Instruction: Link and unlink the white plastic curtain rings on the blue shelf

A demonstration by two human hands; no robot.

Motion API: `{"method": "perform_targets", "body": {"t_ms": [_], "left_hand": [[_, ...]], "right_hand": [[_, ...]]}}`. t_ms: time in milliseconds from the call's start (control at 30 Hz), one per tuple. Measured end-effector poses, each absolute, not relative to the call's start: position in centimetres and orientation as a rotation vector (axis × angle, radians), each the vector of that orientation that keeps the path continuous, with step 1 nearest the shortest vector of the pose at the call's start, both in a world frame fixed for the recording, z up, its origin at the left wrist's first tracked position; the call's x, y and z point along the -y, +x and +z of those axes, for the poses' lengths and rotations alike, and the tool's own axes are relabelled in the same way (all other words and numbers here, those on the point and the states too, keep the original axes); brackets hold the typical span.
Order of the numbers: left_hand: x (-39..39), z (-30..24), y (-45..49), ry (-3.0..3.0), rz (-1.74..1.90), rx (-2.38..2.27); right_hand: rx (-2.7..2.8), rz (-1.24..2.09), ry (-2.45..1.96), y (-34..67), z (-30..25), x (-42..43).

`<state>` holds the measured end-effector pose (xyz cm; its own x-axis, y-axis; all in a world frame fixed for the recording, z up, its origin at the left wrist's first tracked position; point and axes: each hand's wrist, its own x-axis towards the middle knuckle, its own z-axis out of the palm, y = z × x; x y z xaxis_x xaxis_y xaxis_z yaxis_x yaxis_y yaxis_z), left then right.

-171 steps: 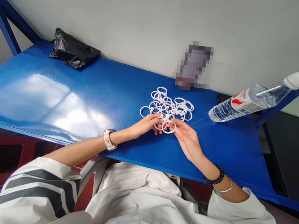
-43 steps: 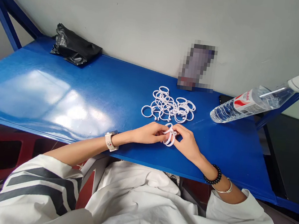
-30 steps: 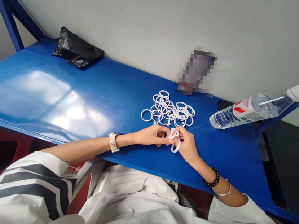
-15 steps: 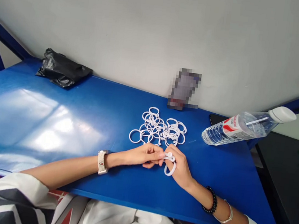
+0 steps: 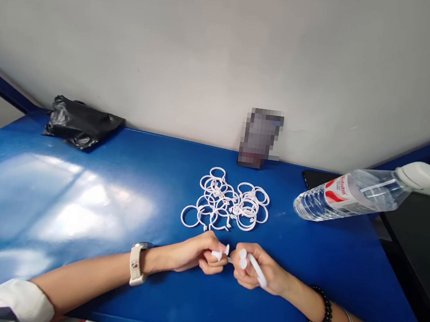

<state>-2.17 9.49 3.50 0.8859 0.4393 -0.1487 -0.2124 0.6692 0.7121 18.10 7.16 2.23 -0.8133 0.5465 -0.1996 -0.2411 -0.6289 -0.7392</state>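
My left hand is closed, with a small white plastic piece with flat, round ends poking out between thumb and fingers. Just to its right, my right hand is closed around a white plastic ring, whose round knobs show by the thumb. A thin white bit spans the narrow gap between the hands; which hand's piece it belongs to I cannot tell. Beyond both hands lies a loose pile of similar thin white rings, overlapping one another, several with small clasp-like ends.
The blue table runs back to a grey wall. A water bottle with a white cap is at the right, beside a dark flat object. A black plastic bag lies back left. A pixelated upright object leans on the wall.
My hands, which were touching, have drawn slightly apart. White knobs now show at my left fingers, and the ring at my right hand has turned. The view has tilted up.
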Motion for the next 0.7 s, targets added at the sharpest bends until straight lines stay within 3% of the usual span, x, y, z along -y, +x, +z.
{"method": "perform_targets", "body": {"t_ms": [233, 500, 700], "left_hand": [[-10.2, 3.1, -2.6, 0.767, 0.443, -0.457], [-9.5, 2.2, -2.6, 1.254, 0.692, -0.721], [-9.1, 2.1, -2.5, 1.659, 0.872, -0.932]], "right_hand": [[1.092, 2.263, -0.727, 18.6, 2.9, -8.4], [1.658, 1.06, -1.184, 18.9, 2.7, -7.8], [1.727, 0.917, -1.222, 18.4, 2.6, -7.7]]}}
